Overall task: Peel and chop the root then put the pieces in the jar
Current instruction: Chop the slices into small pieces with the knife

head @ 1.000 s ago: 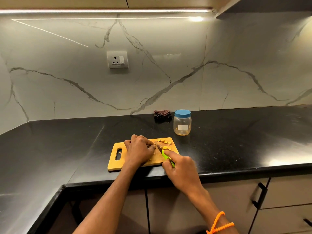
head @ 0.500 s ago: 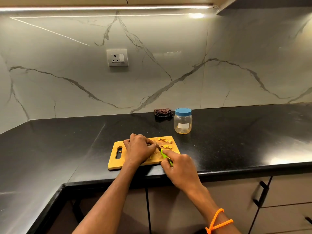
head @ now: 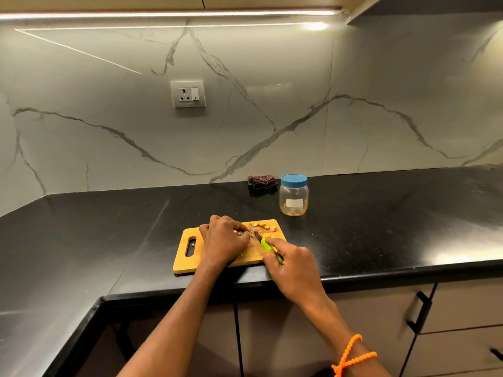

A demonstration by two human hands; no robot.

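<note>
left hand (head: 223, 240) fingers curled, right hand (head: 292, 263) gripping

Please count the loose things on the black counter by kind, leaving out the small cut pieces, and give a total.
Wooden cutting board: 1
Clear plastic jar with blue lid: 1
Green-handled knife: 1
Dark folded cloth: 1
Total: 4

This was a home kitchen. A black stone countertop (head: 381, 227) ran along a marble-patterned backsplash (head: 272, 104) with a wall socket (head: 188, 93), lit by an under-cabinet light strip (head: 163, 14). Handled cabinet drawers (head: 462, 308) sat below at the near right.
</note>
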